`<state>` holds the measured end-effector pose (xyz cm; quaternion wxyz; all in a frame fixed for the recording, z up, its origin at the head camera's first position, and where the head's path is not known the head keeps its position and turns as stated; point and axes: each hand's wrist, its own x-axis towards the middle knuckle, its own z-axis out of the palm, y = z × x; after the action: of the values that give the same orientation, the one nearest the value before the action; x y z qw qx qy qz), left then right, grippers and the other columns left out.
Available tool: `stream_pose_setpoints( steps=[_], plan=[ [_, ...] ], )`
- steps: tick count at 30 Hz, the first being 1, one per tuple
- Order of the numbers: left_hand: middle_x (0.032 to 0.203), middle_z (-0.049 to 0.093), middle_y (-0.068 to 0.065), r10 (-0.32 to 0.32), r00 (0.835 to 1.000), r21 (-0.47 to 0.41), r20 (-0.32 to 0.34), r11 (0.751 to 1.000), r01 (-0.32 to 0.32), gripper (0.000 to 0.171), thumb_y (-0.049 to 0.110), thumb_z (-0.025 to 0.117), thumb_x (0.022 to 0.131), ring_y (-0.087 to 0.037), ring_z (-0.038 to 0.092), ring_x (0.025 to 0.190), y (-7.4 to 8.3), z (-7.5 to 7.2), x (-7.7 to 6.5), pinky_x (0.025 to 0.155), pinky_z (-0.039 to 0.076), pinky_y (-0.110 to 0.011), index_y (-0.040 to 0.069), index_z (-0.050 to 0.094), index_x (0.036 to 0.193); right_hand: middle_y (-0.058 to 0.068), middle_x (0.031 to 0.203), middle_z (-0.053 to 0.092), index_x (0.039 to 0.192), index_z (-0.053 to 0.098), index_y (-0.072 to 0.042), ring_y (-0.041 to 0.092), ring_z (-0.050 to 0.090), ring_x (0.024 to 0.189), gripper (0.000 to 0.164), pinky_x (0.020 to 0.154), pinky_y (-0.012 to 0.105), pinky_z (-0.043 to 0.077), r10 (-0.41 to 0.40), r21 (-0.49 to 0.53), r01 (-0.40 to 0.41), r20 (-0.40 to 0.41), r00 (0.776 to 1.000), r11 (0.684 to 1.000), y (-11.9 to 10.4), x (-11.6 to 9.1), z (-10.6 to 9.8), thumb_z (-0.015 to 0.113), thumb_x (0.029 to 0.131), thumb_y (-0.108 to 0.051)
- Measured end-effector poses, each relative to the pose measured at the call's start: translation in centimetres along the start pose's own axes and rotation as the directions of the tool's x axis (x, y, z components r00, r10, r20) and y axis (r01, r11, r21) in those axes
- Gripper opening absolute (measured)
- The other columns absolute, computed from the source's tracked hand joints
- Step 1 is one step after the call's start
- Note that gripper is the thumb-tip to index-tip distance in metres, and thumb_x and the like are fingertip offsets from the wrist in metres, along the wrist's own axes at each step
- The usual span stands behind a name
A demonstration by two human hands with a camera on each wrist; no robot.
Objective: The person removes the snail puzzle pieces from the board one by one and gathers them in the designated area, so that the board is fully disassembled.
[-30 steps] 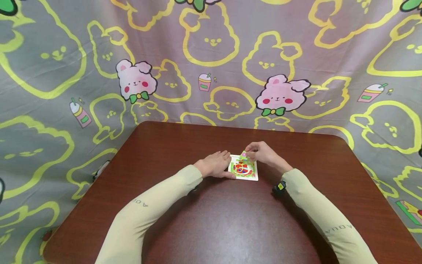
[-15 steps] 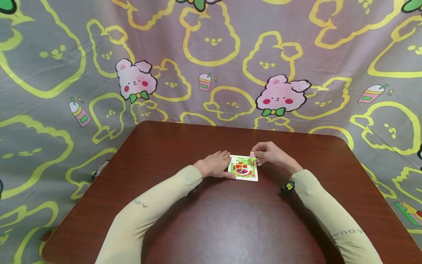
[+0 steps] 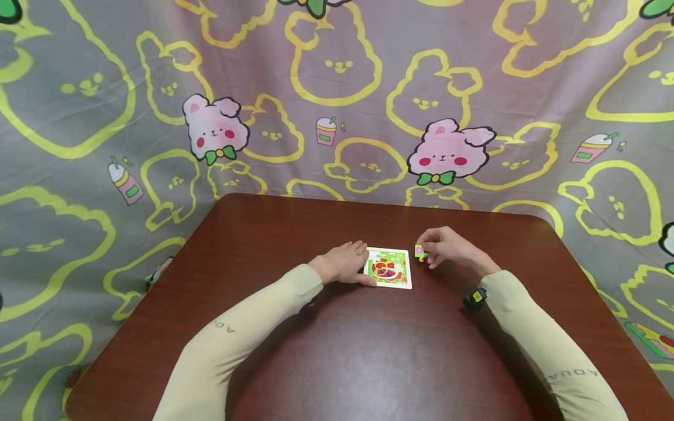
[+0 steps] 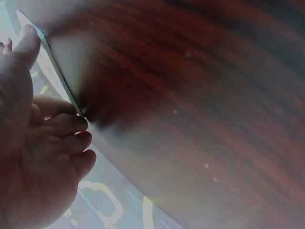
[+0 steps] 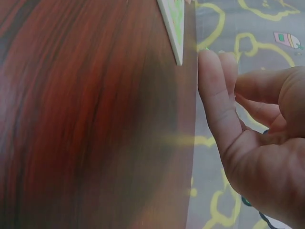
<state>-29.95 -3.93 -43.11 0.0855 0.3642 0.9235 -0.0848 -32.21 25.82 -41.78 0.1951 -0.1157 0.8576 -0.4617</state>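
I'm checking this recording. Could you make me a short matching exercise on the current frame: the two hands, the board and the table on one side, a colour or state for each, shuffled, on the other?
Column one
1. left hand
2. right hand
3. picture board
4. table

Column two
A. reddish brown, with a light patch of glare
B. pinching a small green piece with a pink mark
C. bordered in white around a colourful picture
D. touching the left side of the picture board

Right pairs: 1-D, 2-B, 3-C, 4-A
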Motion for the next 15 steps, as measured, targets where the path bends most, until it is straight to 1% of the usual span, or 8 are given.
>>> stream_pose_setpoints(
  steps=[2, 8, 15],
  plan=[
    [0.159, 0.032, -0.017, -0.001, 1.0, -0.003, -0.006, 1.0, 0.001, 0.094, 0.075, 0.045, 0.088, -0.029, 0.026, 0.15, 0.0, -0.1, 0.0, 0.124, 0.023, -0.041, 0.004, 0.038, 0.15, 0.017, 0.09, 0.061, 0.115, 0.059, 0.005, 0.022, 0.062, 0.063, 0.022, 0.066, 0.042, 0.063, 0.002, -0.003, -0.002, 0.004, 1.0, 1.0, 0.2, -0.2, -0.3, 0.055, 0.099, -0.009],
    [0.16, 0.031, -0.017, -0.005, 1.0, -0.014, 0.005, 1.0, 0.005, 0.095, 0.076, 0.044, 0.088, -0.028, 0.025, 0.151, 0.1, -0.1, -0.1, 0.125, 0.022, -0.04, 0.004, 0.036, 0.151, 0.017, 0.087, 0.061, 0.113, 0.059, 0.007, 0.022, 0.062, 0.063, 0.02, 0.065, 0.043, 0.062, -0.001, -0.002, 0.001, 0.016, 1.0, 1.0, 1.1, -0.5, -1.1, 0.053, 0.1, -0.007],
    [0.159, 0.031, -0.017, -0.007, 1.0, -0.016, -0.001, 1.0, 0.007, 0.095, 0.075, 0.045, 0.088, -0.028, 0.025, 0.151, 0.0, -0.1, 0.0, 0.125, 0.023, -0.04, 0.005, 0.037, 0.151, 0.017, 0.087, 0.063, 0.114, 0.058, 0.011, 0.02, 0.061, 0.066, 0.021, 0.066, 0.041, 0.063, 0.003, -0.034, -0.001, 0.055, 0.998, 0.999, 2.1, -0.9, -1.9, 0.053, 0.096, 0.001]
  ],
)
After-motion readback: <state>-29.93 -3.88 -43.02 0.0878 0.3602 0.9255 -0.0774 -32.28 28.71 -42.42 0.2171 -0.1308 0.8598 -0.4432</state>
